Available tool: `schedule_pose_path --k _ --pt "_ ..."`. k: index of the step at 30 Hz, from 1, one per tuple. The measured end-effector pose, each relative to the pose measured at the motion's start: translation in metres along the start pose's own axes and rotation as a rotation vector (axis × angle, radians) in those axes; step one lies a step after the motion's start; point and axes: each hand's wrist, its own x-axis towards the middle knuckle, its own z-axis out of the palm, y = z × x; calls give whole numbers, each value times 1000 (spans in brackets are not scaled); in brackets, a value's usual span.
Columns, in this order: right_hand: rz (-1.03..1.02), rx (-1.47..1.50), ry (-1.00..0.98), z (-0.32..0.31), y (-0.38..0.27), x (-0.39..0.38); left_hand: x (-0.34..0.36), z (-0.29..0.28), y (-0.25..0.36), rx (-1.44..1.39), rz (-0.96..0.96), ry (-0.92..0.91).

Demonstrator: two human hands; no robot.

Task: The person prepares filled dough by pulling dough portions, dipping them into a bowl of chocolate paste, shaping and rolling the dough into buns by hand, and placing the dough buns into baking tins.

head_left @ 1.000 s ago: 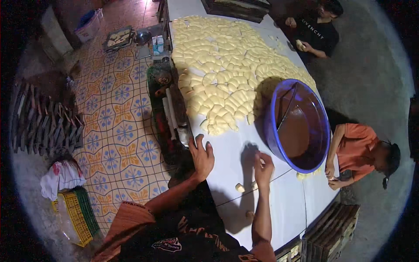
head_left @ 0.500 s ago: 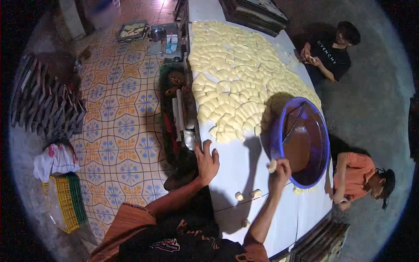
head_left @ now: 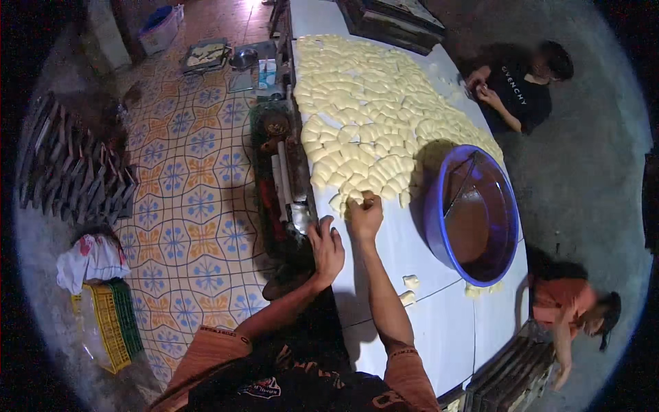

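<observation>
Dough (head_left: 371, 103): at 12 o'clock from right hand (head_left: 366, 220), spread over table (head_left: 439, 329). Likely light, soft, maybe tacky, easy to dent; best pinched lightly by the sides. Right fingers: narrow, touching one piece (head_left: 355, 196) at 6 o'clock rim of dough; can't tell if gripped. Left hand (head_left: 329, 255): fingers loosely spread, seemingly empty, at table edge, 8 o'clock from right.

Pale yellow dough pieces (head_left: 364, 147), plump, closely packed, spread across white table (head_left: 439, 329)
</observation>
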Motion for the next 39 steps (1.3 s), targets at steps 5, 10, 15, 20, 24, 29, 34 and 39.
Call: schedule_pose_path --k 5,10,15,20,24,29,34,39 --pt "53 487 -79 -19 -17 -12 -4 -1 -15 -36 25 64" --pt "246 1294 -209 -141 -8 -40 -3 -1 -17 -52 61 46" --pt "50 1392 -271 -245 -34 -115 5 12 -28 -71 59 56" --pt "71 678 34 -287 -25 -183 -19 18 -10 148 277 99" --pt "56 558 46 -295 -33 -225 -96 -14 114 -409 -150 -1260" --pt "191 -93 130 -316 -40 -260 -138 -5 151 -267 -162 -1612" --pt "334 -60 170 -357 -11 -290 -113 16 136 -410 153 -1085" --pt "175 -885 348 -365 66 -296 -113 23 138 -545 82 -1442"
